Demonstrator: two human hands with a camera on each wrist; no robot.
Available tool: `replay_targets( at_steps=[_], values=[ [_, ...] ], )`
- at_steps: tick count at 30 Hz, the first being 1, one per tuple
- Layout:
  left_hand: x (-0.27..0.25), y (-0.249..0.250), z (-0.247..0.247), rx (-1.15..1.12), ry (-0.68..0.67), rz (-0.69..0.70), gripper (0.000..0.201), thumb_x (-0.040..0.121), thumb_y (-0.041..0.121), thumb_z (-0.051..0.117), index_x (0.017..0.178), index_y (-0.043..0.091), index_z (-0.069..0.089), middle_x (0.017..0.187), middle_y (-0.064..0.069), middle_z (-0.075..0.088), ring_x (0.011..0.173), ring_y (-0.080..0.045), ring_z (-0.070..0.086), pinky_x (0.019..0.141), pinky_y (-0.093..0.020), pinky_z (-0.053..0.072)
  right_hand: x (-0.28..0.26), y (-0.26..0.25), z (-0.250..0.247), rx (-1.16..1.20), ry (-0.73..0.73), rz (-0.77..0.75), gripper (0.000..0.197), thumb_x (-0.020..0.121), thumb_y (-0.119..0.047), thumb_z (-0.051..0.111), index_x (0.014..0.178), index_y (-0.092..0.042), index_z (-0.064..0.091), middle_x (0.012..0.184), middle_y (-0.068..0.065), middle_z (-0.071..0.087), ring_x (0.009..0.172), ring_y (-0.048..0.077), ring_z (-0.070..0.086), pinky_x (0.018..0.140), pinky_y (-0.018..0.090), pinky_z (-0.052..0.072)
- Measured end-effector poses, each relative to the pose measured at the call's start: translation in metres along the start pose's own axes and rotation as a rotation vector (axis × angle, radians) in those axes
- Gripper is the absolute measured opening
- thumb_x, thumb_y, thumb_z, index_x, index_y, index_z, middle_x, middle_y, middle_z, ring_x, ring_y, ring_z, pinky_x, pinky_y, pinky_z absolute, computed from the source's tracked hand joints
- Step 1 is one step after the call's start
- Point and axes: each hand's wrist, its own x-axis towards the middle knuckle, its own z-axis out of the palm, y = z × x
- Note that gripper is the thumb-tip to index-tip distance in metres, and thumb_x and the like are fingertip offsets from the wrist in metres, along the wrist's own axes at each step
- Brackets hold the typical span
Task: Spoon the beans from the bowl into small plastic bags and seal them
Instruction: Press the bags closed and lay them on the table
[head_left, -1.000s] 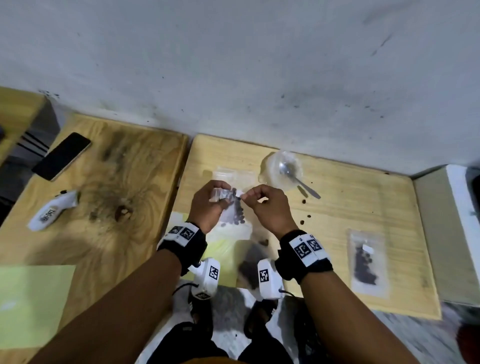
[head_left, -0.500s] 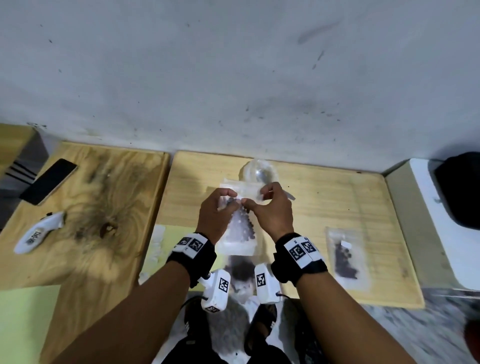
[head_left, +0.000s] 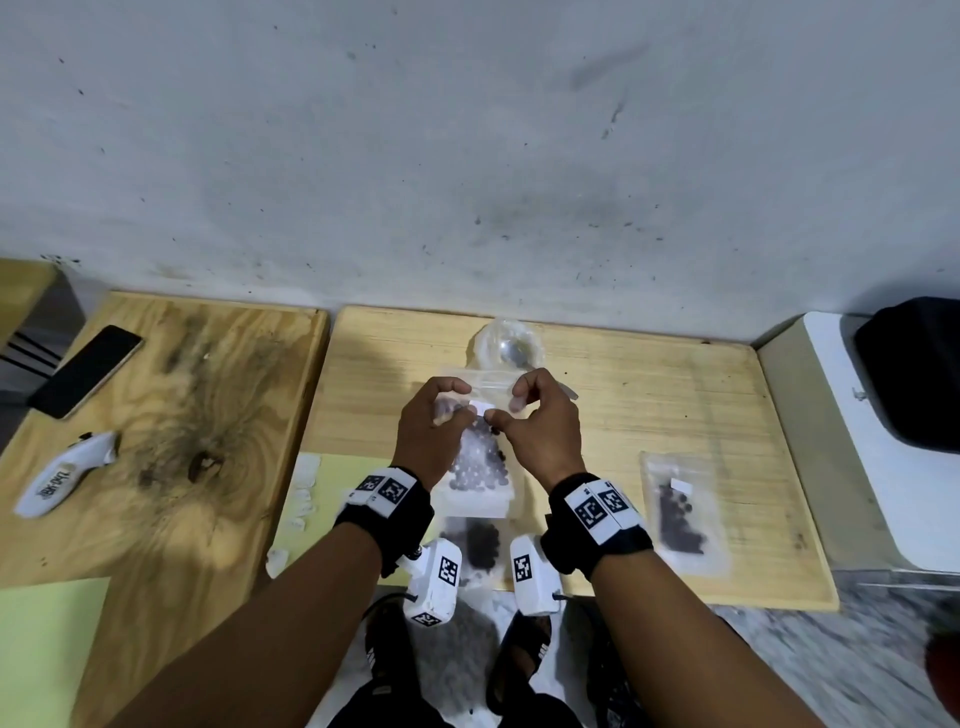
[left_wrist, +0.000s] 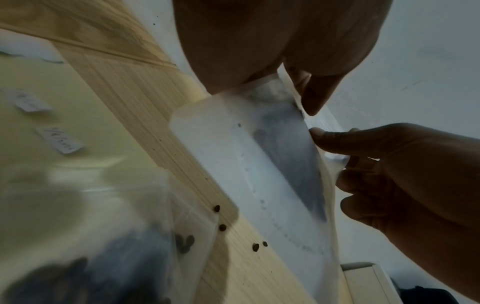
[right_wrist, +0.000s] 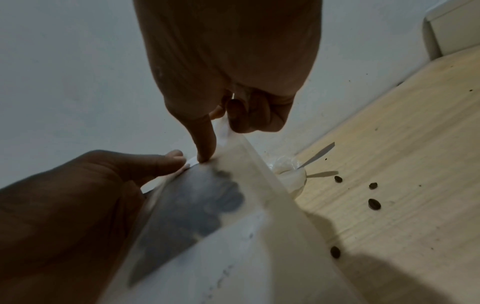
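beans (right_wrist: 374, 204) loose on table (right_wrist: 415, 205) — right wrist view only

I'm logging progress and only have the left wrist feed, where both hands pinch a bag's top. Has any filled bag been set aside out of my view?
Observer: Yes. One filled bag lies flat on the table, to the right of the right hand.
Operator: Where's the bowl?
Observer: The clear bowl stands by the wall, just beyond the held bag.
Operator: And the spoon?
Observer: The spoon rests in the bowl, with its handle pointing right.
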Motion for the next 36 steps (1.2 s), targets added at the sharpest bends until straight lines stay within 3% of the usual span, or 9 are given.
replay_targets(
  at_steps=[5,8,11,15,23,26,30,33,36],
  values=[
    [0.001,0.002,-0.001,-0.019,0.014,-0.032,0.017,0.075,0.017,0.069,0.083,0.031,0.064,0.098,-0.015,0.066,0.078,-0.031,0.059,0.07,-0.045,0.053,0.001,0.001,0.0,0.011,-0.025,-0.021,0.04,0.07,-0.02,0.086,0.082,-0.032,0.05,0.08,-0.013,0.056,0.065,0.006,0.051,0.072,0.039,0.051],
    [0.001,0.006,-0.001,-0.069,0.037,-0.074,0.012,0.074,0.019,0.071,0.08,0.027,0.066,0.09,-0.013,0.067,0.084,-0.038,0.064,0.078,-0.053,0.056,0.002,0.001,-0.002,0.015,-0.041,-0.043,0.042,0.068,-0.02,0.088,0.083,-0.034,0.051,0.08,-0.014,0.056,0.071,0.005,0.054,0.071,0.035,0.05],
    [0.003,0.007,0.0,-0.074,0.035,-0.063,0.014,0.079,0.012,0.071,0.08,0.025,0.065,0.083,-0.001,0.066,0.078,-0.022,0.062,0.077,-0.05,0.055,0.003,0.002,-0.003,-0.005,-0.051,-0.054,0.039,0.069,-0.021,0.087,0.085,-0.03,0.053,0.08,-0.014,0.056,0.064,0.004,0.05,0.068,0.031,0.048],
    [0.002,0.011,0.005,-0.09,-0.005,-0.075,0.019,0.073,0.013,0.072,0.087,0.026,0.066,0.094,-0.009,0.068,0.082,-0.023,0.063,0.075,-0.044,0.055,0.005,0.005,-0.005,0.006,-0.009,-0.038,0.037,0.072,-0.021,0.085,0.085,-0.03,0.052,0.081,-0.012,0.056,0.062,0.003,0.047,0.068,0.033,0.048],
    [0.01,0.013,0.027,-0.148,-0.076,-0.155,0.052,0.061,0.0,0.064,0.104,0.028,0.063,0.104,-0.013,0.065,0.082,-0.02,0.061,0.07,-0.036,0.055,0.0,0.038,-0.037,0.19,-0.126,0.175,0.025,0.073,-0.007,0.081,0.088,-0.021,0.066,0.089,-0.005,0.063,0.09,0.014,0.06,0.071,0.026,0.047],
    [0.011,0.013,0.045,-0.113,-0.154,-0.199,0.054,0.064,-0.003,0.066,0.103,0.034,0.063,0.101,-0.008,0.062,0.082,-0.021,0.06,0.068,-0.036,0.056,-0.006,0.055,-0.059,0.239,-0.187,0.263,0.03,0.075,0.0,0.079,0.096,-0.02,0.07,0.087,0.007,0.058,0.076,0.019,0.053,0.06,0.018,0.042],
    [0.003,0.003,0.082,-0.039,-0.276,-0.302,0.036,0.064,0.01,0.071,0.093,0.031,0.07,0.114,-0.003,0.064,0.099,-0.025,0.064,0.08,-0.041,0.053,-0.007,0.085,-0.095,0.153,0.039,0.306,0.033,0.077,-0.004,0.077,0.097,-0.029,0.07,0.093,0.005,0.062,0.075,0.019,0.056,0.067,0.026,0.048],
    [-0.008,-0.01,0.121,-0.011,-0.478,-0.438,0.024,0.08,0.004,0.066,0.094,0.023,0.069,0.1,-0.004,0.066,0.08,-0.02,0.06,0.067,-0.031,0.046,-0.011,0.111,-0.129,0.018,0.107,0.358,0.027,0.078,-0.01,0.075,0.097,-0.03,0.07,0.094,0.0,0.07,0.082,0.02,0.066,0.072,0.031,0.053],
    [-0.021,-0.016,0.164,0.023,-0.599,-0.518,0.024,0.087,-0.003,0.057,0.104,0.013,0.064,0.089,-0.003,0.064,0.068,-0.016,0.055,0.062,-0.029,0.044,-0.019,0.133,-0.163,-0.116,0.115,0.431,0.024,0.086,-0.013,0.065,0.107,-0.023,0.069,0.1,0.0,0.068,0.079,0.017,0.065,0.055,0.016,0.047]
  ],
)
